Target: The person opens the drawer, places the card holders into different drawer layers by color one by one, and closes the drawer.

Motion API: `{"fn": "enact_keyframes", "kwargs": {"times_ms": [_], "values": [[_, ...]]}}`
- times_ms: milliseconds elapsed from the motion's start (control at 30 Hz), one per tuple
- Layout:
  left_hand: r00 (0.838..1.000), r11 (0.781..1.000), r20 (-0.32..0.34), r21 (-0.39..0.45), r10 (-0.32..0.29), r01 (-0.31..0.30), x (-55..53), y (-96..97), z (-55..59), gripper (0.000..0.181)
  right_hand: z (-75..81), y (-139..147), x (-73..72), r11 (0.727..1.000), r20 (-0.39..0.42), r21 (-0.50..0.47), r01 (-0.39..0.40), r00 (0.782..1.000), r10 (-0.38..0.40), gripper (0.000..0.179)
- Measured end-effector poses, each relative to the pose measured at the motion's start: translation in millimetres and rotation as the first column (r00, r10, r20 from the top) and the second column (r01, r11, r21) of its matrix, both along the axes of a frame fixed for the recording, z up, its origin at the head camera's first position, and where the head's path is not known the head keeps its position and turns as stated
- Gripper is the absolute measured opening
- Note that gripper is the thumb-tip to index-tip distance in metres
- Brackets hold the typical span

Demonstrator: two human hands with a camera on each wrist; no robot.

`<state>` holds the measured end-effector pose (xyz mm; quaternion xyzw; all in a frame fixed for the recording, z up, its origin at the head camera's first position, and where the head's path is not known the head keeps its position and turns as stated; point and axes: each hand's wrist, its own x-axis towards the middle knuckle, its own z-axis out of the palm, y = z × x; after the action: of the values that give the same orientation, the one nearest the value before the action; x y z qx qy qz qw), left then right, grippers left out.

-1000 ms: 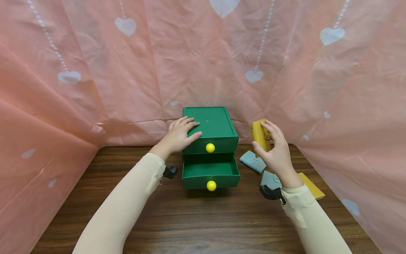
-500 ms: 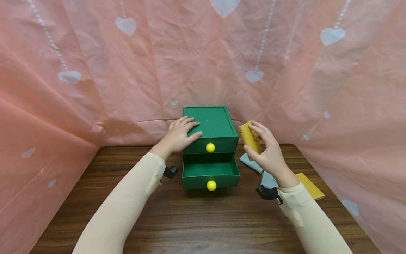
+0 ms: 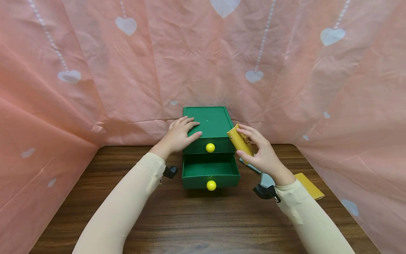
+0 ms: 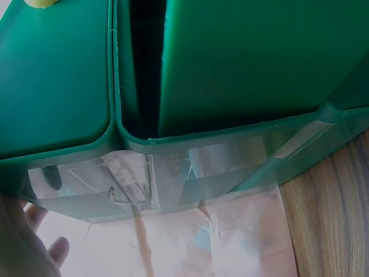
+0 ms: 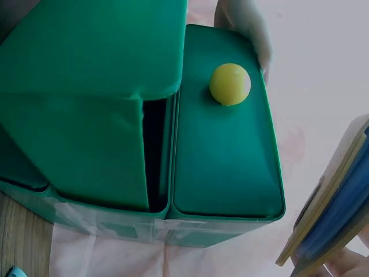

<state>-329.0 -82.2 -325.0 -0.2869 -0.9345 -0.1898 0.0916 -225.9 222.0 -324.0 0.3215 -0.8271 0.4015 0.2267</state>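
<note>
A green two-drawer box (image 3: 212,121) stands against the backdrop. Its upper drawer is closed. The lower drawer (image 3: 193,182) is pulled out, with nothing visible inside. My left hand (image 3: 177,137) rests on the box's top left edge, fingers spread, thumb toward the front. Beside the box's upper right front corner, my right hand (image 3: 261,155) grips a yellow card holder (image 3: 240,143) with a snap strap, between thumb and fingers, tilted left. In the right wrist view, bluish sleeves show between the card holder's yellow covers (image 5: 308,228).
Behind and below my right hand lie two pale blue card holders (image 3: 267,180), partly hidden by it. Farther right, another yellow holder (image 3: 309,187) lies flat on the wooden table (image 3: 203,222). Pink cloth (image 3: 203,70) with hearts hangs around the back and sides.
My right hand has carried the yellow card holder leftward to the box's right front corner, tilting it more to the left. My left hand and the drawers have stayed put.
</note>
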Motion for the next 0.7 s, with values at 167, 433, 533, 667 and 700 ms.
{"fn": "enact_keyframes", "kwargs": {"times_ms": [167, 433, 533, 667, 700], "values": [[1.000, 1.000, -0.002, 0.001, -0.002, 0.002, 0.4, 0.1, 0.4, 0.061, -10.4, 4, -10.8, 0.998, 0.043, 0.031, -0.054, 0.998, 0.053, 0.066], [1.000, 1.000, -0.011, -0.001, 0.002, -0.002, -0.2, 0.5, -0.2, 0.060, -10.7, 1, -13.2, 0.976, 0.121, 0.099, -0.192, 0.976, 0.180, 0.062], [1.000, 1.000, -0.007, 0.000, 0.004, -0.004, -0.2, 0.7, -0.1, 0.060, -10.5, 0, -14.0, 0.966, 0.152, 0.127, -0.226, 0.967, 0.206, 0.063], [1.000, 1.000, -0.004, -0.003, 0.008, -0.008, -0.1, 1.0, -0.1, 0.060, -11.5, 0, -15.2, 0.950, 0.212, 0.148, -0.274, 0.947, 0.240, 0.063], [1.000, 1.000, -0.004, -0.003, 0.009, -0.009, 0.0, 1.2, 0.1, 0.060, -11.5, 0, -15.4, 0.946, 0.224, 0.152, -0.287, 0.942, 0.250, 0.062]]}}
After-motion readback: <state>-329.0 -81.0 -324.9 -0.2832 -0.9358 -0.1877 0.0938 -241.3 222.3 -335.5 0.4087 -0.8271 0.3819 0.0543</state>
